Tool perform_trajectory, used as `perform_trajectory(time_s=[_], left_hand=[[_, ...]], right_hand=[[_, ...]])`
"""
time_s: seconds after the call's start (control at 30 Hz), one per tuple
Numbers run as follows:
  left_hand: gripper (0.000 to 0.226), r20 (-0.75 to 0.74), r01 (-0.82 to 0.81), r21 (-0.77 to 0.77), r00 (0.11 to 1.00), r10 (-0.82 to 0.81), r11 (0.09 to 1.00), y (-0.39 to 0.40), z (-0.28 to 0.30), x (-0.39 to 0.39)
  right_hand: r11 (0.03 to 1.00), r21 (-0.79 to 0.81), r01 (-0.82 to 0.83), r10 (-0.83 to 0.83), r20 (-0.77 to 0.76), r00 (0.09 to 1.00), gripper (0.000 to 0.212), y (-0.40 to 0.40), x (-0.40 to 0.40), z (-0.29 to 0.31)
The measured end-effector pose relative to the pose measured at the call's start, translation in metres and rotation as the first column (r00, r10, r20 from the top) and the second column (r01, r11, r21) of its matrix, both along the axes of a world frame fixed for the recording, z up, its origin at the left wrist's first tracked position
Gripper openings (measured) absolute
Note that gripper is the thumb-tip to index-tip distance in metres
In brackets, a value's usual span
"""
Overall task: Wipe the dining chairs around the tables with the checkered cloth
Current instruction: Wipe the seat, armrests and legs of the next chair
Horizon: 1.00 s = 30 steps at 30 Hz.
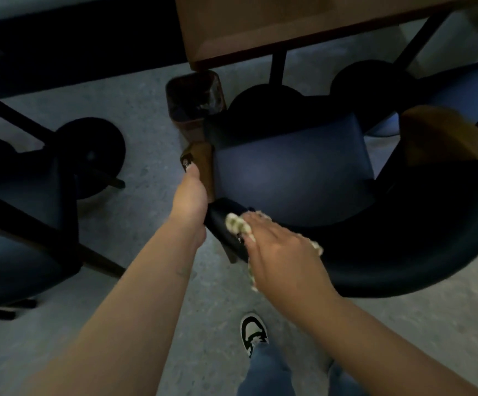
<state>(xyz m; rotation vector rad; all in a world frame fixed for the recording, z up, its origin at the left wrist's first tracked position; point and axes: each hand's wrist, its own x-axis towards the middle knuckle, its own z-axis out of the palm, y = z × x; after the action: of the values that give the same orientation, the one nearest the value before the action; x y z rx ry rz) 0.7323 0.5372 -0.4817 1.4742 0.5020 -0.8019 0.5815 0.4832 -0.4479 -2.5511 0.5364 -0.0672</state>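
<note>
Mid-wipe: right hand [277, 250] presses crumpled green-checkered cloth [236, 225] flat-fingered on dark blue padded wood-armed chair [292, 172] backrest, left hand [192, 192] grip clenched on armrest; next, probably sweep along backrest.

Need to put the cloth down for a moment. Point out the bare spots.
The chair seat is bare ahead of the right hand and cloth. Open floor lies left of the bin. The armrest corner under the left hand is crowded.
</note>
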Motion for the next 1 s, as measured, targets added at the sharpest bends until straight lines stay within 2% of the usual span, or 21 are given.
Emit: perform_trajectory(time_s=[0.1,0.2,0.27,0.37,0.43,0.47,0.53,0.6,0.63,0.67,0.73,0.8,0.83,0.87,0.93,1.0], left_hand=[[0.063,-0.071,-0.162,-0.245,0.986,0.149,0.956,0.011,-0.009,-0.004],[0.069,-0.212,-0.290,-0.360,0.951,0.225,0.887,0.028,-0.016,-0.003],[0.067,-0.238,-0.317,-0.434,0.943,0.232,0.844,0.033,-0.019,-0.002],[0.070,-0.230,-0.271,-0.390,0.954,0.192,0.880,0.038,-0.024,0.003],[0.067,-0.218,-0.228,-0.275,0.961,0.170,0.934,0.036,-0.022,0.013],[0.061,-0.199,-0.219,-0.203,0.963,0.179,0.954,0.032,-0.023,0.018],[0.049,-0.139,-0.238,-0.113,0.965,0.222,0.965,0.022,-0.021,0.031],[0.039,-0.111,-0.182,-0.058,0.978,0.174,0.982,0.006,-0.022,0.041],[0.042,-0.087,-0.107,0.007,0.990,0.107,0.994,-0.004,-0.024,0.046],[0.047,-0.045,-0.014,0.103,0.999,0.019,0.995,-0.011,-0.026,0.050],[0.058,0.039,0.130,0.342,0.988,-0.152,0.931,-0.018,-0.034,0.059],[0.058,0.043,0.206,0.469,0.966,-0.256,0.859,-0.015,-0.039,0.061],[0.058,0.043,0.224,0.502,0.958,-0.282,0.835,-0.015,-0.039,0.063],[0.057,0.031,0.229,0.527,0.957,-0.288,0.818,-0.016,-0.042,0.064],[0.055,0.036,0.209,0.540,0.962,-0.271,0.815,-0.018,-0.036,0.060],[0.051,0.056,0.173,0.517,0.971,-0.234,0.838,-0.019,-0.033,0.059]], right_hand=[[0.979,0.114,0.169,-0.164,-0.055,0.985,0.027,0.012,0.042,0.002],[0.989,0.069,0.132,-0.126,-0.094,0.988,0.039,0.033,0.102,-0.009],[0.987,0.061,0.149,-0.142,-0.103,0.984,0.042,0.039,0.137,-0.020],[0.991,0.031,0.134,-0.128,-0.151,0.980,0.033,0.029,0.182,-0.040],[0.969,0.132,0.211,-0.187,-0.170,0.967,0.032,0.009,0.201,-0.049],[0.919,0.241,0.311,-0.266,-0.201,0.943,0.031,-0.002,0.208,-0.054],[0.700,0.490,0.520,-0.412,-0.318,0.854,0.033,-0.025,0.220,-0.071],[0.455,0.628,0.632,-0.465,-0.437,0.770,0.037,-0.037,0.224,-0.091],[0.337,0.669,0.662,-0.473,-0.488,0.734,0.037,-0.040,0.223,-0.104],[0.205,0.705,0.679,-0.456,-0.546,0.703,0.037,-0.037,0.218,-0.115],[-0.063,0.744,0.665,-0.331,-0.644,0.689,0.037,-0.032,0.215,-0.136],[-0.195,0.725,0.661,-0.261,-0.688,0.678,0.037,-0.031,0.207,-0.142],[-0.220,0.728,0.650,-0.248,-0.686,0.684,0.037,-0.031,0.206,-0.142],[-0.196,0.737,0.647,-0.258,-0.675,0.691,0.038,-0.033,0.206,-0.140],[-0.037,0.763,0.645,-0.360,-0.612,0.704,0.037,-0.030,0.197,-0.131],[0.154,0.838,0.524,-0.453,-0.411,0.791,0.035,-0.017,0.173,-0.115]])
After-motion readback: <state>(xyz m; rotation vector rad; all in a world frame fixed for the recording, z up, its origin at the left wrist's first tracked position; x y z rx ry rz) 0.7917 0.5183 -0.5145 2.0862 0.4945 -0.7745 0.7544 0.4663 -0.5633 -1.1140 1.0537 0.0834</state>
